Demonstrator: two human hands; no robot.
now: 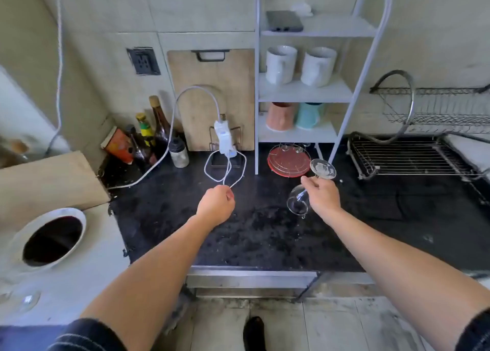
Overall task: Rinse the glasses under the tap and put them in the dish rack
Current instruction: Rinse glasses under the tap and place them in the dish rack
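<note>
My right hand (322,194) pinches the wine glass (298,200) by its stem, bowl down, likely for draining. My left hand (216,204) curls beside a white cable (205,168); whether gripping, I cannot tell.

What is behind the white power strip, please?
A wooden cutting board leans upright against the wall behind the power strip. The strip covers part of the board's lower middle.

walls (185,5): beige tiles | counter (265,239): black speckled | shelf (305,92): white | floor (331,324): pale tiles
</note>
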